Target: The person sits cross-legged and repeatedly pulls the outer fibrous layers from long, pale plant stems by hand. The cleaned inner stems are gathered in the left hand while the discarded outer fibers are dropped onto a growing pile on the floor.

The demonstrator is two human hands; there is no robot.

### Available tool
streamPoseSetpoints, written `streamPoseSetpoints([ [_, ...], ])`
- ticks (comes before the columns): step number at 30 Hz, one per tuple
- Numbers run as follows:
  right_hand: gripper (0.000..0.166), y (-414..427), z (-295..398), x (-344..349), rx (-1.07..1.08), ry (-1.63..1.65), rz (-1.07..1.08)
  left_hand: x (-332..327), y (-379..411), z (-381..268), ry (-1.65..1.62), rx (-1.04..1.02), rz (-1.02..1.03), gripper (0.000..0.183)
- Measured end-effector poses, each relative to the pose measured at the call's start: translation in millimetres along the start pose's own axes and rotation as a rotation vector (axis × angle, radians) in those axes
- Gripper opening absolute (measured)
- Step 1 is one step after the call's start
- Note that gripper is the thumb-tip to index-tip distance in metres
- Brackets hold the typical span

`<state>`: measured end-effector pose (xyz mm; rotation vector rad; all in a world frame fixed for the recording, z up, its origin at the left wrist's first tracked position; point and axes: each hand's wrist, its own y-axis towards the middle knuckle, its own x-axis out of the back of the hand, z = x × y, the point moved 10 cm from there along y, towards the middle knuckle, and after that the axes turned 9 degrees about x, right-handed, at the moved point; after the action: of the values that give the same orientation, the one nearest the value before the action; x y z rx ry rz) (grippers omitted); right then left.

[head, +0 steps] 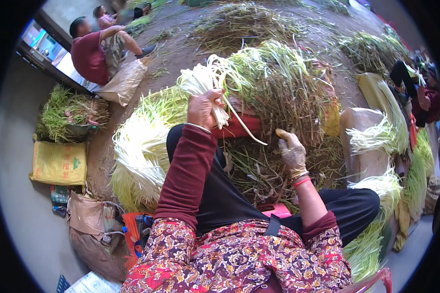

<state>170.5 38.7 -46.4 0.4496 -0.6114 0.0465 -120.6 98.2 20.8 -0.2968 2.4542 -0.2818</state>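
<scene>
My left hand (205, 108) is closed around a bundle of pale, white-green vegetable stalks (198, 82), their cut-looking ends pointing down. One long stalk (244, 124) hangs loose from the bundle toward the right. My right hand (292, 152), in a stained thin glove, has its fingers loosely bent and apart; nothing shows in it. Just beyond it rises a heap of untrimmed stalks (289, 91) with brown, dry lower parts, resting partly over a red surface (242, 127). Brown leaf litter (255, 164) lies between my legs.
Paler sorted stalks (143, 146) lie at my left, and more bunches (374, 135) at my right. A yellow sack (60, 161) and a filled basin (79, 128) stand left. One person (91, 55) sits on a sack; another (423, 95) works at far right. Withered heaps (242, 25) lie ahead.
</scene>
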Motion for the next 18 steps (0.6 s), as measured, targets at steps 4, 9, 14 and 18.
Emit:
streamPoseSetpoints([
  [4,0.058,12.5,68.3,-18.6,0.214,0.231,0.04,-13.8,3.6,13.8,-0.061,0.03,0.081,0.019],
  [9,0.017,-48.3,12.0,-100.3,-0.015,0.125,0.357,-11.5,-0.1,11.7,-0.044,-0.02,0.001,0.016],
  [14,0.022,-40.3,27.2,-85.0,-0.139,0.404,0.356,-32.5,-7.0,34.2,-0.023,0.088,0.16,0.028],
  [18,0.023,-19.1,53.5,-71.1,-0.357,0.73,0.384,-55.3,-29.3,80.6,0.422,0.19,0.372,0.031],
])
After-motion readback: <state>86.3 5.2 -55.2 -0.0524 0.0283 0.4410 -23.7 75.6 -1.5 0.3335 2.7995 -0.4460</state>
